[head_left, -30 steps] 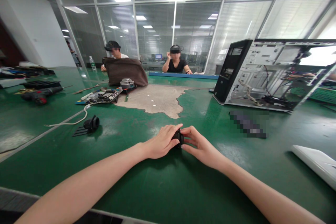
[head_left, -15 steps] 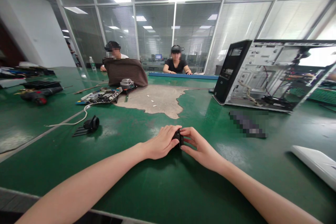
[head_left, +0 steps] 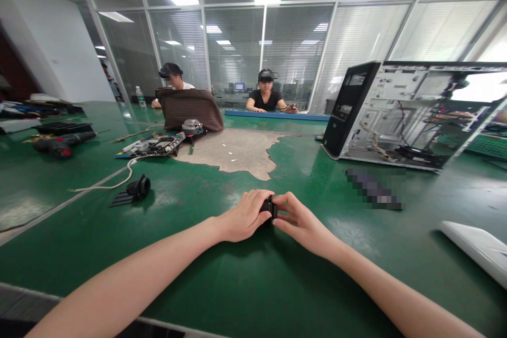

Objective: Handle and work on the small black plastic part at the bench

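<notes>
Between my two hands, low over the front middle of the green table (head_left: 222, 285), is a small black part (head_left: 274, 211). Most of it is covered by fingers, so its kind cannot be made out. My left hand (head_left: 246, 215) closes round its left side, thumb in front and fingers over the top. From the right, my right hand (head_left: 300, 219) grips its other side with curved fingertips and thumb. A black round fitting with long prongs (head_left: 137, 188) lies on the table to the left of my hands.
An opened computer case (head_left: 356, 111) stands at right, near a blurred dark object (head_left: 374, 189) and a white panel (head_left: 475, 248). A circuit board (head_left: 154, 145) with a pale cable (head_left: 122, 184) lies left, before a brown-covered box (head_left: 190, 108). Two people sit across the table.
My hands and the black part stay nearly where they were. Across the table, the person in the black shirt has raised one hand, with something thin and dark at it.
</notes>
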The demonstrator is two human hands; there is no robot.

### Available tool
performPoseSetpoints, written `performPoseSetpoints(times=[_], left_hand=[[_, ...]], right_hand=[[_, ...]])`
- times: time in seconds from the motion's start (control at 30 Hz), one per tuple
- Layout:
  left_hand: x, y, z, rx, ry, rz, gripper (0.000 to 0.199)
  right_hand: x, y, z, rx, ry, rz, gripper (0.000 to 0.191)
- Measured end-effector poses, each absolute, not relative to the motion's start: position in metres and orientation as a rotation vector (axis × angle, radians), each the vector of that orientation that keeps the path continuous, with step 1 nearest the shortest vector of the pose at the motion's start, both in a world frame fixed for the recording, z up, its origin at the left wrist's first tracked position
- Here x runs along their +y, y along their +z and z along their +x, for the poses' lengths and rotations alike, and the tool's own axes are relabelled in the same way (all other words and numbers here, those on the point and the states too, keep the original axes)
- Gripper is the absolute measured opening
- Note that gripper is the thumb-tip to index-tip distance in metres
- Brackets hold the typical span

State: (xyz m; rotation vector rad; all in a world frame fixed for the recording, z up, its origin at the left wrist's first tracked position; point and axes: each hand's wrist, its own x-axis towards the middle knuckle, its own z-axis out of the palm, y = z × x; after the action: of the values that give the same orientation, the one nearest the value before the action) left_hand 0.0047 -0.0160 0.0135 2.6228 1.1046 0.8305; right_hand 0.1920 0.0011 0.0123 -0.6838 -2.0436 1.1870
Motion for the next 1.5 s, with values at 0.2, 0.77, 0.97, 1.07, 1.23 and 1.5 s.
performPoseSetpoints(times=[0.2,0.77,0.97,1.07,1.23,1.5], left_hand=[[-0.0159,0.013,0.0047,1.114,0.844,2.626,0.035],[-0.0155,0.0134,0.0052,1.153,0.812,2.621,0.036],[-0.015,0.0127,0.0053,1.156,0.819,2.618,0.036],[-0.0141,0.0114,0.0054,1.164,0.815,2.624,0.036],[-0.0133,0.0107,0.0057,1.175,0.809,2.62,0.037],[-0.0142,0.0114,0.0065,1.191,0.805,2.621,0.036]], right_hand=[[0.0027,0.0118,0.1879,-1.983,1.136,-0.773,0.015],[0.0067,0.0099,0.1879,-1.955,1.183,-0.832,0.02],[0.003,0.0097,0.1905,-1.959,1.244,-0.653,0.021],[0.0031,0.0099,0.189,-1.933,1.266,-0.708,0.017],[0.0045,0.0083,0.1882,-1.986,1.146,-0.762,0.024],[0.0031,0.011,0.1896,-1.986,1.255,-0.747,0.017]])
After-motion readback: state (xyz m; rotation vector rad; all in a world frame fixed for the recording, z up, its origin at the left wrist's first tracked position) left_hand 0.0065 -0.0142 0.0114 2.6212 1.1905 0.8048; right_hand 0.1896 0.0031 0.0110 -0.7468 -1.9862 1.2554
